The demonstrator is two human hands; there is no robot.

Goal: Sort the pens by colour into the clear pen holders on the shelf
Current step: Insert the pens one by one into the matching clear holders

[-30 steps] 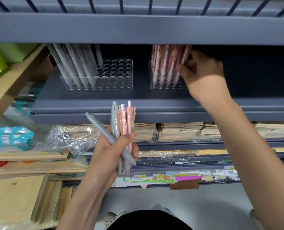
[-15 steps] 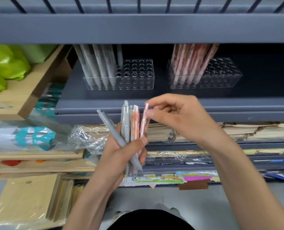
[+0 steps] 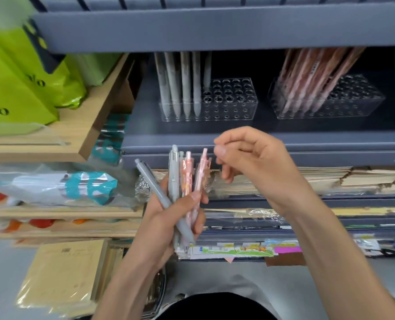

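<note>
The left holder [image 3: 233, 109] held upright grey pens [image 3: 182, 88], the right holder [image 3: 353, 105] leaning pink pens [image 3: 307, 82], the left hand [image 3: 166, 225] a mixed bunch [image 3: 185, 179]

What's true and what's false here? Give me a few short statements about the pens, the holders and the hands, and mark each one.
1. The left hand grips a bunch of pens. True.
2. That bunch is all pink. False: it mixes grey and pink ones.
3. Grey pens stand in the left holder, pink pens in the right holder. True.
4. Both holders are full. False: each has empty holes.
5. One hand reaches into a holder. False: the right hand is in front of the shelf, beside the tops of the held pens.
</note>
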